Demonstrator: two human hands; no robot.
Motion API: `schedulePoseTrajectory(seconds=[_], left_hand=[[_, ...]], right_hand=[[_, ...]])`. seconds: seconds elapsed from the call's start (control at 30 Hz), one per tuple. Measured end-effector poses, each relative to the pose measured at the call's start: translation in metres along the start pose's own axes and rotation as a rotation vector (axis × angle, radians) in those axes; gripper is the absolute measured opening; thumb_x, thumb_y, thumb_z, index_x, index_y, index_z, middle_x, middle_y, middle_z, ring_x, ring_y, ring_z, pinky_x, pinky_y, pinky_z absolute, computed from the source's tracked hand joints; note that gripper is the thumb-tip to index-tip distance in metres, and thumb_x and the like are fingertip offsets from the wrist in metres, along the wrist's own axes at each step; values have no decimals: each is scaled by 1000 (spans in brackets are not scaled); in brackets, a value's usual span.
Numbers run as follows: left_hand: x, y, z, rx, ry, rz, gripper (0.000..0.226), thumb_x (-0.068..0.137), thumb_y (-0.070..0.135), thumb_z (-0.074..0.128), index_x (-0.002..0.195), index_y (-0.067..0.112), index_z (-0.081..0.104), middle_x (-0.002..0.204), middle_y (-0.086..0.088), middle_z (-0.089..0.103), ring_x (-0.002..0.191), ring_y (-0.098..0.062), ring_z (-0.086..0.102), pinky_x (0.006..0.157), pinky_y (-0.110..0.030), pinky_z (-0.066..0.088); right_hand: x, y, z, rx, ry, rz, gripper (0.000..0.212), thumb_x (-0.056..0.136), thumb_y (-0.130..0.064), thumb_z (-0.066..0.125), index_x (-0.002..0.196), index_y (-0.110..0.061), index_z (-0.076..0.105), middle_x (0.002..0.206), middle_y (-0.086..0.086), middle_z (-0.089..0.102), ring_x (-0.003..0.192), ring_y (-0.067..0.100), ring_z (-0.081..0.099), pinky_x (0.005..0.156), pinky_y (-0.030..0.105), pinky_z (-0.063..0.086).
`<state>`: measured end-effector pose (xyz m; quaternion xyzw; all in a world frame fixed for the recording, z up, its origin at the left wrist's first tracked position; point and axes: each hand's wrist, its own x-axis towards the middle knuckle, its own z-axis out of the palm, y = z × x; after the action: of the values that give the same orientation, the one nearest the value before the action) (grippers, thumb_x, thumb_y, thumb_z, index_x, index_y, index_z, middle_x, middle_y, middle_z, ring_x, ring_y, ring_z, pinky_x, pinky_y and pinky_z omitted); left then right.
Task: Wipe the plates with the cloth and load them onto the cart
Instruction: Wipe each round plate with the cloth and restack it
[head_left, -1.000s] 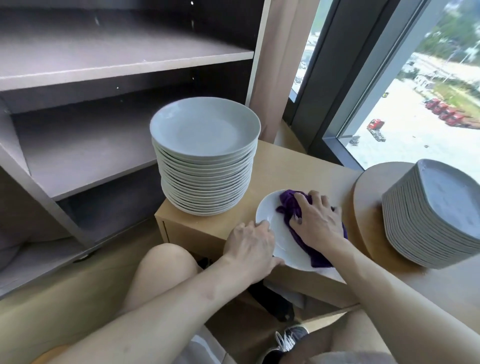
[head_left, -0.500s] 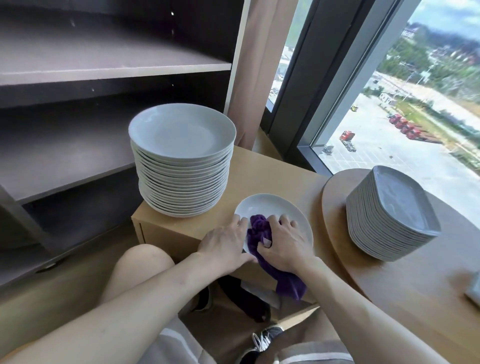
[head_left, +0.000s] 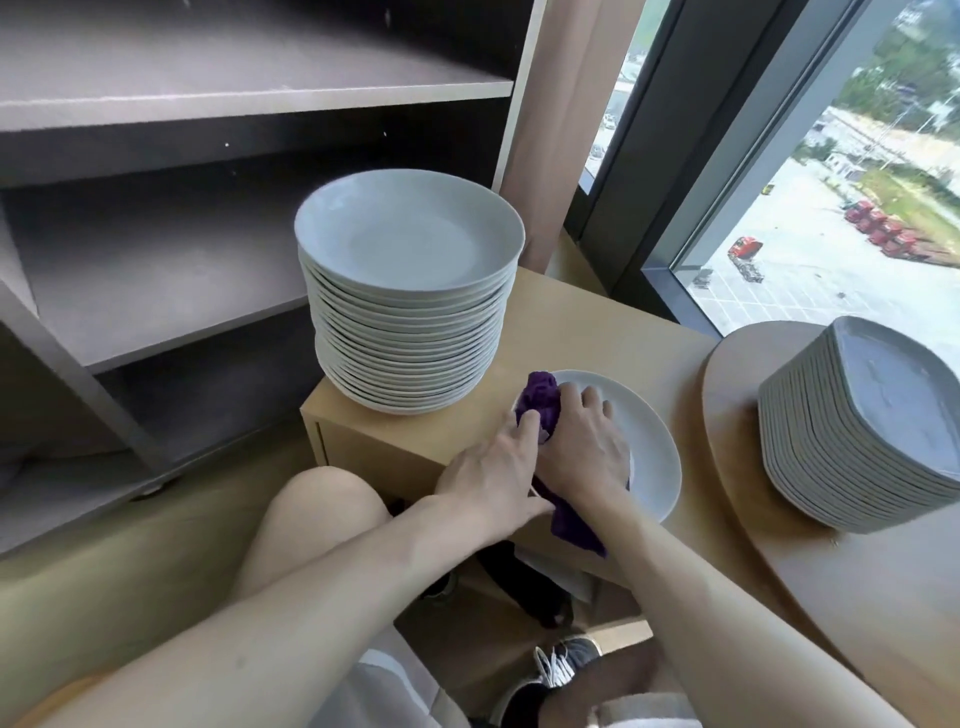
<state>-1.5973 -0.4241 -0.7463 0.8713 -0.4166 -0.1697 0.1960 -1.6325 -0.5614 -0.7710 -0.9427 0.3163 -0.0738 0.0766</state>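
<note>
A single white plate (head_left: 649, 441) lies on the low wooden cabinet (head_left: 597, 332). My right hand (head_left: 582, 452) presses a purple cloth (head_left: 543, 397) onto the plate's left part, fingers curled over the cloth. My left hand (head_left: 493, 473) holds the plate's near-left rim, its fingers touching the cloth. The cloth's tail hangs over the cabinet's front edge. A tall stack of round white plates (head_left: 410, 291) stands just behind and to the left. The grey shelving cart (head_left: 156, 260) stands to the left.
A stack of grey squarish plates (head_left: 862, 426) sits on a round wooden table (head_left: 737, 467) at the right. A window (head_left: 831, 182) runs behind. My knees and a shoe (head_left: 566, 660) are below the cabinet's front.
My right hand has slid the cloth from the plate's near edge toward its far-left part. My left hand stays on the rim. The view has shifted.
</note>
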Motion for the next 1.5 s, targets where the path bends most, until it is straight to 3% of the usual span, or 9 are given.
schedulePoseTrajectory(seconds=[0.1, 0.2, 0.37, 0.63, 0.8, 1.1, 1.27, 1.37, 1.5], left_hand=[[0, 1, -1, 105, -35, -5, 84, 90, 49, 70, 148, 18, 18, 166, -13, 20, 109, -38, 65, 86, -43, 52], [-6, 4, -1, 277, -25, 34, 68, 94, 64, 55, 136, 14, 37, 169, -18, 2, 101, -39, 65, 81, -41, 50], [-10, 6, -4, 422, -11, 52, 61, 96, 70, 43, 125, 16, 51, 165, -22, 21, 101, -36, 64, 83, -42, 47], [-8, 3, -2, 507, -21, 24, 72, 93, 78, 37, 133, 18, 47, 168, -16, 15, 103, -33, 65, 85, -41, 44], [-8, 6, -3, 537, -25, 32, 73, 92, 79, 37, 134, 19, 47, 168, -14, 16, 99, -31, 66, 76, -39, 39], [-4, 5, -2, 373, 13, 44, 80, 88, 75, 53, 137, 16, 27, 166, -15, 22, 104, -36, 68, 78, -40, 50], [-3, 6, -2, 309, -12, 38, 69, 91, 67, 58, 126, 16, 28, 158, -14, 35, 98, -38, 69, 69, -37, 42], [-3, 7, -4, 286, -31, 43, 60, 91, 64, 60, 115, 19, 28, 162, -17, 29, 96, -37, 69, 68, -37, 42], [-2, 6, -6, 321, -14, 58, 68, 92, 63, 59, 133, 16, 31, 162, -17, 29, 103, -36, 68, 71, -38, 45]], right_hand=[[12, -4, 8, -47, 25, 99, 54, 89, -53, 51, 129, -19, 44, 128, 8, 50, 116, 31, 46, 90, 44, 41], [24, -5, 8, -51, 36, 160, 54, 87, -51, 50, 130, -19, 43, 134, 11, 48, 120, 34, 44, 91, 46, 36], [33, 9, -2, -118, -6, 118, 50, 90, -53, 45, 131, -23, 44, 132, 13, 51, 123, 37, 46, 95, 50, 37], [16, 61, -22, -345, -56, 75, 52, 94, -53, 44, 136, -23, 47, 133, 10, 51, 122, 33, 45, 98, 52, 38], [-9, 60, -23, -266, -122, 84, 51, 90, -54, 40, 129, -22, 46, 135, 8, 51, 122, 30, 46, 90, 45, 36], [-25, 36, -22, -63, -130, -35, 31, 82, -52, 44, 97, -26, 39, 100, -4, 43, 100, 23, 45, 81, 39, 41], [-16, 21, -12, -80, -56, -54, 37, 86, -56, 49, 104, -24, 46, 107, -2, 51, 101, 24, 47, 82, 40, 45], [-8, 15, -4, -91, 1, -50, 40, 87, -55, 48, 109, -22, 49, 110, 0, 53, 101, 24, 47, 82, 40, 43], [4, 7, 5, -44, 54, 29, 47, 83, -56, 44, 112, -19, 50, 114, 4, 53, 105, 28, 48, 84, 41, 39]])
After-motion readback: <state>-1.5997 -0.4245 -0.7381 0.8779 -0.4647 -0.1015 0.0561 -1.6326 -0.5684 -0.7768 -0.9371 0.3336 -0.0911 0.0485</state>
